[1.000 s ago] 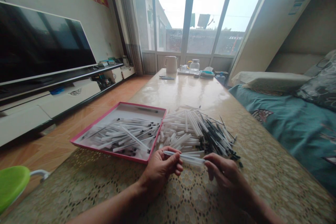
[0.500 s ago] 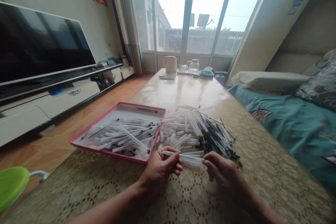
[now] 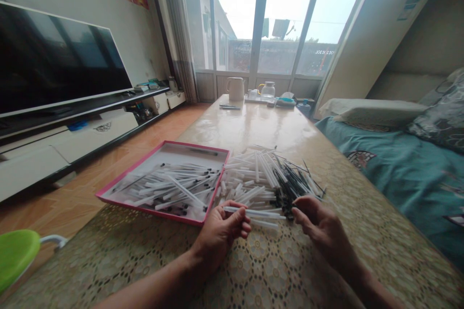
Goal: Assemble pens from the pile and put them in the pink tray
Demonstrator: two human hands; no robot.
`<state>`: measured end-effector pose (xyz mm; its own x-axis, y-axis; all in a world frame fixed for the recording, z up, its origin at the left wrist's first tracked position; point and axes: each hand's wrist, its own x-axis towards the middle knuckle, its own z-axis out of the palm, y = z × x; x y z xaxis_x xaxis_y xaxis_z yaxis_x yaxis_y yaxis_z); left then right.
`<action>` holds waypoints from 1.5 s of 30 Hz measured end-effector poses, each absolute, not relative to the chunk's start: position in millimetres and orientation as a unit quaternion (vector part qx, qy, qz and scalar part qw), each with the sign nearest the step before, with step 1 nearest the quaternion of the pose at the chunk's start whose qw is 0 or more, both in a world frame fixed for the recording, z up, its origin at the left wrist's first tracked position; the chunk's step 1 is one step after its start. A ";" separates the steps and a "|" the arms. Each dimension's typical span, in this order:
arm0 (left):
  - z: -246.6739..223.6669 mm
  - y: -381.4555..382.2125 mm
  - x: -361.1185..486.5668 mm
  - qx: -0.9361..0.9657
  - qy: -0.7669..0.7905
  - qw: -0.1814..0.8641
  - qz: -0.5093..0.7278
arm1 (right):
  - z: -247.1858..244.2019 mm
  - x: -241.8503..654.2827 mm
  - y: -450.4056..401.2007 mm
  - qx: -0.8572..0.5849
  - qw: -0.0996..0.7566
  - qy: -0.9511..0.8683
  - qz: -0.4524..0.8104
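My left hand (image 3: pixel 229 224) is closed around a few slim white plastic tubes (image 3: pixel 266 214), which point right across the table. My right hand (image 3: pixel 321 227) has thumb and forefinger pinched at the near edge of a pile of thin black sticks with thicker dark ends (image 3: pixel 295 178); what sits between the fingertips is too small to make out. Just beyond my left hand lies a heap of loose white tubes (image 3: pixel 246 174). Left of it, a shallow pink-rimmed box (image 3: pixel 126 172) holds many white tubes with black ends.
The long table has a patterned cover (image 3: pixel 250 270). At its far end stand a pale jug (image 3: pixel 236 89), a glass pitcher (image 3: pixel 268 90) and a tissue pack (image 3: pixel 286 100). A green stool (image 3: pixel 18 256) is at the left, a teal-covered bed or sofa (image 3: pixel 395 169) at the right.
My right hand has moved right, away from the tube ends to the black sticks. The left hand stays nearly in place with the tubes.
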<state>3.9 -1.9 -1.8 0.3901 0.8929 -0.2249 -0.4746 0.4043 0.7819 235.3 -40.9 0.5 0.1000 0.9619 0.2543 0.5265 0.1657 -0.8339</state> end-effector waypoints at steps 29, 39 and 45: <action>12.2 -6.1 2.9 0.275 0.307 0.778 0.474 | 0.7 280.6 -26.4 -0.716 0.564 -0.409 0.045; 15.4 -11.4 5.4 0.447 0.327 0.695 0.459 | -2.0 260.9 -30.8 -0.717 0.488 -0.497 0.015; 56.7 -29.2 -9.2 0.747 0.336 0.491 0.297 | -3.4 253.9 -36.6 -0.695 0.464 -0.549 -0.012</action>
